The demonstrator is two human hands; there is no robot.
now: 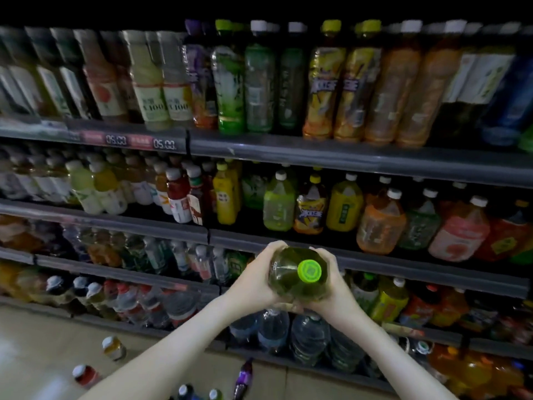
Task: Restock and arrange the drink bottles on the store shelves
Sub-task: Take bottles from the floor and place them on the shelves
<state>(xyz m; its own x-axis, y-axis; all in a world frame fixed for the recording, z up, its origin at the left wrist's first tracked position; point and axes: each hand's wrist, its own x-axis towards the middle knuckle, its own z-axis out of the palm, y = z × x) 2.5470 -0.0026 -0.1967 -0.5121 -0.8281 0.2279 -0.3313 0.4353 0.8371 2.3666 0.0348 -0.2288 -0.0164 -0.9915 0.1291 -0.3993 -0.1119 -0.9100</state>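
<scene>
— What's nearest to you down there?

— A few loose bottles standing on the pale floor (34,336): one with a yellow label (114,347), one with a red label (84,375), and a purple one (243,378) tipped against the base of the shelving. Above those, two bare forearms reach forward.

— And the hands?

— Both are on one big bottle of green drink (297,277) with a bright green cap (309,270). The cap points back toward the person, so the bottle is tilted, its base aimed at the shelves. The left hand (255,280) cups the left side, fingers (275,246) curled up and over the shoulder of the bottle, closed snugly against it. The right hand (336,287) does the same on the other side, fingers (321,252) wrapped over the top edge. Neither hand is spread wide; each is bent just enough to fit the bottle's curve.

— Where is the bottle compared with the shelves?

— In the air, in front of the grey shelf edge (375,264), not resting on anything. Just below it stand large clear water bottles (308,336) on the bottom shelf.

— Further back?

— Behind the hands, a shelf of squat bottles: a pale green one (278,203), an orange one (380,223), a pink one (458,232). Above that, the top row of tall bottles, among them a yellow-labelled pair (340,90), and two price tags (138,140) on the rail at the left.
</scene>
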